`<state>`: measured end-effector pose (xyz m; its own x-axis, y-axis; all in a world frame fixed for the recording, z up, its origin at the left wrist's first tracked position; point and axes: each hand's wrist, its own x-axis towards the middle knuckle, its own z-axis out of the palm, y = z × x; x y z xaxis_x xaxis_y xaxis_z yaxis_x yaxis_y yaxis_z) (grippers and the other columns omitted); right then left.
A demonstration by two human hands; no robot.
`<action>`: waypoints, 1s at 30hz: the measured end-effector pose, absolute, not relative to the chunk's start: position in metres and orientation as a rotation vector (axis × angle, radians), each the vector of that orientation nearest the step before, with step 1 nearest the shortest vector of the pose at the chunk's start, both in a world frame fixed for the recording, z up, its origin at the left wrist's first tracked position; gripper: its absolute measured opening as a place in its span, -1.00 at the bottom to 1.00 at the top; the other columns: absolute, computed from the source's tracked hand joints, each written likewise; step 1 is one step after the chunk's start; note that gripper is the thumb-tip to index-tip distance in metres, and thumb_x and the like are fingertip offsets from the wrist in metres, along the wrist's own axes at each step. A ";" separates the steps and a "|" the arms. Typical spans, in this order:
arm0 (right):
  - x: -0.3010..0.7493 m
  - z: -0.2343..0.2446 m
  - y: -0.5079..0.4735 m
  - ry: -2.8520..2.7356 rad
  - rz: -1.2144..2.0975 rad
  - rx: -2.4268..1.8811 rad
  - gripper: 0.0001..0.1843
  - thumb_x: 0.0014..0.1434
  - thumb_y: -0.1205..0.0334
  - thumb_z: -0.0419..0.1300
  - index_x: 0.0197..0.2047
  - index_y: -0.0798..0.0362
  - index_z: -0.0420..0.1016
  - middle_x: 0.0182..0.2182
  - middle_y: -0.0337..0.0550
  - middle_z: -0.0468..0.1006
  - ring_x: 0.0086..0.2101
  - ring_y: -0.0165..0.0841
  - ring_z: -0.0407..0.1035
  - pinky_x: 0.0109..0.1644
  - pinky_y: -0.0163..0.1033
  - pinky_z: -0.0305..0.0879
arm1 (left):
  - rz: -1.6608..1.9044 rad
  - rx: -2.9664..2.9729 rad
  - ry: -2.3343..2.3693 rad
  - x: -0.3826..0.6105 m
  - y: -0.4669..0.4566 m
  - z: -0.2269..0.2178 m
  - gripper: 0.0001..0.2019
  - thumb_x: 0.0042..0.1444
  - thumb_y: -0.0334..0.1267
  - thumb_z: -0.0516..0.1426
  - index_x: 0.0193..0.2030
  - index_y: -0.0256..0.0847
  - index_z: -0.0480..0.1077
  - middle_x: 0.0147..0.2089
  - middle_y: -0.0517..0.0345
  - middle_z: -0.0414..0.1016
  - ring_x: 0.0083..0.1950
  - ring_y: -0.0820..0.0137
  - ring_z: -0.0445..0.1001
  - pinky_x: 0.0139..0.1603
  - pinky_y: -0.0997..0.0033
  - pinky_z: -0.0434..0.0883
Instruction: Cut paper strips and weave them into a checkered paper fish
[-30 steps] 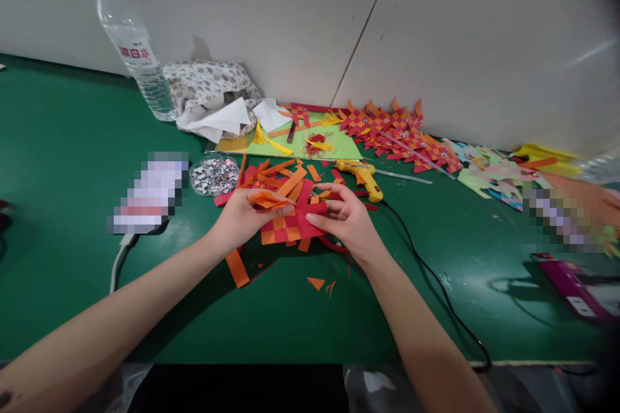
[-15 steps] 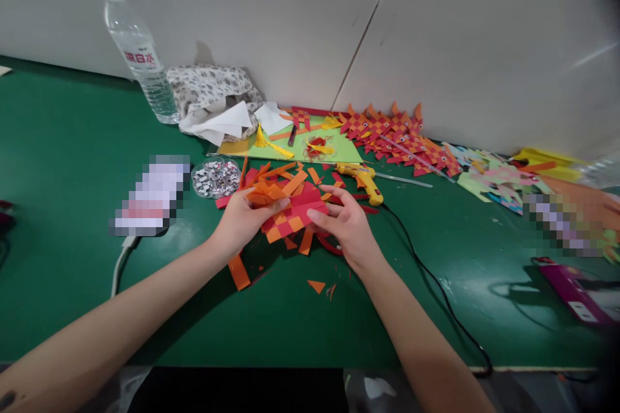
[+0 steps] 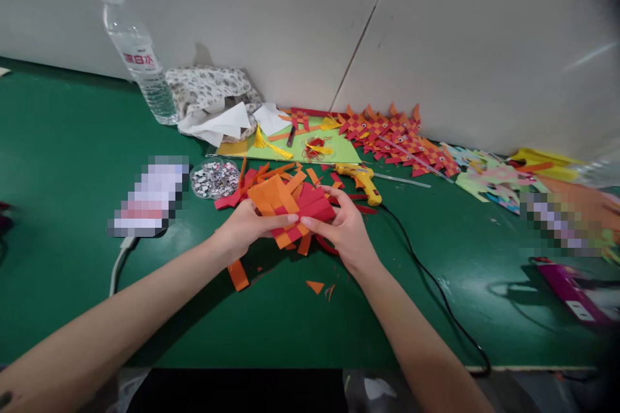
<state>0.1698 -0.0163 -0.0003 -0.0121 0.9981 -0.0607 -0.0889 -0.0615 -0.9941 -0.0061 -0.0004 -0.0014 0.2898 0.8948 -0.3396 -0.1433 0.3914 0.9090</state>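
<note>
Both hands hold a woven piece of red and orange paper strips (image 3: 289, 206) just above the green counter (image 3: 72, 142). The left hand (image 3: 245, 229) grips its near left edge, and the right hand (image 3: 346, 226) pinches its right side. Loose paper strips (image 3: 237, 274) lie beneath; a yellow glue gun (image 3: 363, 179) lies just behind.

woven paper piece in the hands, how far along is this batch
Done: a row of finished woven red-and-orange fish lies by the wall. In hand: the left hand and right hand both grip a half-woven red and orange piece, its strip ends loose and untrimmed. Left, judging by the pile: loose strips remain on the green table, and the googly eyes and glue gun lie unused beside it.
</note>
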 end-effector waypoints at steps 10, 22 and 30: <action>0.158 -0.004 -0.029 -1.405 0.761 -1.305 -0.64 -0.10 0.14 0.40 -0.24 -0.02 0.39 -0.42 -0.26 0.48 -0.40 -0.39 0.43 -0.35 -0.30 0.42 | 1.099 0.647 1.010 -0.003 0.000 -0.006 -0.69 -0.23 -0.22 0.38 -0.31 -0.27 0.51 -0.30 0.13 0.57 -0.33 0.44 0.49 -0.38 0.53 0.39; 0.143 -0.017 -0.034 -1.498 0.664 -1.318 -0.27 -0.27 0.14 0.48 -0.03 -0.09 0.25 -0.23 -0.18 0.50 -0.34 -0.34 0.44 -0.32 -0.24 0.43 | 1.250 0.506 0.949 0.006 -0.008 -0.003 -0.68 -0.24 -0.28 0.39 -0.30 -0.27 0.48 -0.31 0.16 0.58 -0.38 0.46 0.51 -0.38 0.52 0.42; 0.142 -0.015 -0.033 -1.524 0.625 -1.334 -0.35 -0.20 0.12 0.45 -0.06 -0.09 0.26 -0.25 -0.20 0.50 -0.37 -0.33 0.44 -0.33 -0.22 0.41 | 1.257 0.506 0.924 0.006 -0.009 -0.003 -0.70 -0.22 -0.27 0.38 -0.30 -0.29 0.49 -0.28 0.11 0.60 -0.36 0.43 0.53 -0.38 0.51 0.46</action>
